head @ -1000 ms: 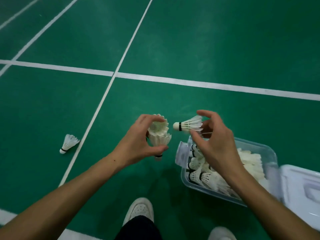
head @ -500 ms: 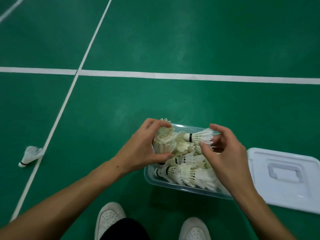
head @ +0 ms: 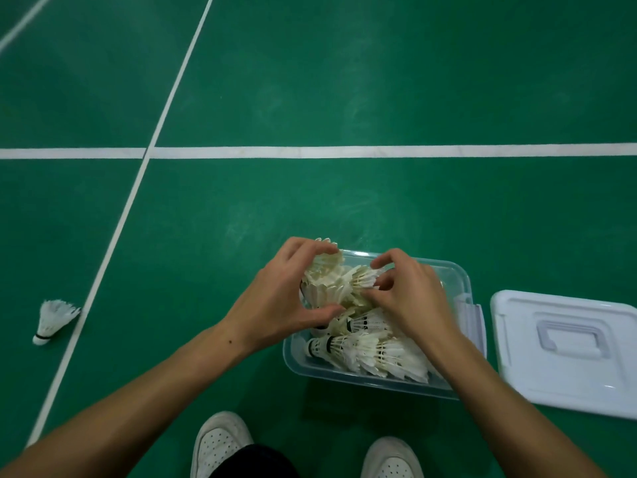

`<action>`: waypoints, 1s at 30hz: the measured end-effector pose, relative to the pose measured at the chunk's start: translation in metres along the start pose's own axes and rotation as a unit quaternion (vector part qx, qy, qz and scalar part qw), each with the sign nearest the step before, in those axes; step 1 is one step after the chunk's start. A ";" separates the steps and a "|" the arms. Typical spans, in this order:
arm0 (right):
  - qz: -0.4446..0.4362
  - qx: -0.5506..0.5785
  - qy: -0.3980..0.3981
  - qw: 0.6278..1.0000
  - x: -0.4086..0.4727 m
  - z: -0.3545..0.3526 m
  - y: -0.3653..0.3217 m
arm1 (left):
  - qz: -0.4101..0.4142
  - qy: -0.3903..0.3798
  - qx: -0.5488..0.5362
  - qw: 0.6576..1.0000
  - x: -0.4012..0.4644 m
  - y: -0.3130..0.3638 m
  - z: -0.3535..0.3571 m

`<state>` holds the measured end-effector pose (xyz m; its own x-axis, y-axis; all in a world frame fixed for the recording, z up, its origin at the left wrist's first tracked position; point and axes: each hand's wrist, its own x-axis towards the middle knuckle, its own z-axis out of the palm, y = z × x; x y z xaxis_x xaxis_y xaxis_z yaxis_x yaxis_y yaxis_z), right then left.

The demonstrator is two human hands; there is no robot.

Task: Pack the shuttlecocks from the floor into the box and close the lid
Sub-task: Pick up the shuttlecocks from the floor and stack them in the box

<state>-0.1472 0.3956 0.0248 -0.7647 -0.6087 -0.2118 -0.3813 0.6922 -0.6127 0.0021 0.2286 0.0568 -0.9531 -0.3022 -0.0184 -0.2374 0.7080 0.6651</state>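
A clear plastic box (head: 460, 276) stands on the green floor, holding several white shuttlecocks (head: 372, 353). Above its left end my left hand (head: 275, 301) grips a nested stack of shuttlecocks (head: 322, 281), fingers and thumb curled round it. My right hand (head: 410, 298) pinches a single shuttlecock (head: 362, 279) by its feathers, its head pointed into the open skirt of the stack. The box's white lid (head: 565, 353) lies flat on the floor to the right of the box, handle side up. One more shuttlecock (head: 53, 320) lies on the floor at the far left.
White court lines (head: 344, 151) cross the green floor beyond the box and run diagonally on the left. My two white shoes (head: 220, 443) stand at the bottom edge, just in front of the box.
Both hands have come down over the box's left end. The right hand has brought its shuttlecock leftward into the stack held by the left hand.
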 end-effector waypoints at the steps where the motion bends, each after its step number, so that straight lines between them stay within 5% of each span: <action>1: 0.001 -0.005 -0.003 1.000 0.004 0.001 -0.001 | 0.001 -0.001 -0.001 1.000 -0.001 0.000 -0.001; 10: -0.020 0.037 -0.065 0.997 -0.006 -0.016 0.005 | 0.015 -0.048 -0.023 0.998 -0.005 0.003 -0.010; 17: -0.085 0.116 0.010 0.990 -0.030 -0.045 -0.007 | 0.023 -0.082 -0.049 0.995 0.003 0.009 -0.013; 20: -0.042 0.205 0.001 0.978 -0.027 -0.037 -0.022 | 0.048 -0.092 -0.015 0.995 0.008 0.015 -0.007; 30: 0.017 0.244 0.033 0.969 -0.014 -0.036 -0.005 | 0.069 -0.088 0.030 0.993 0.009 0.021 -0.008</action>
<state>-0.1534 0.4146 0.0587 -0.8103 -0.5510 -0.1997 -0.0760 0.4367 -0.8964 -0.0103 0.2355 0.0761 -0.9941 -0.0875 -0.0634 -0.1079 0.7728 0.6254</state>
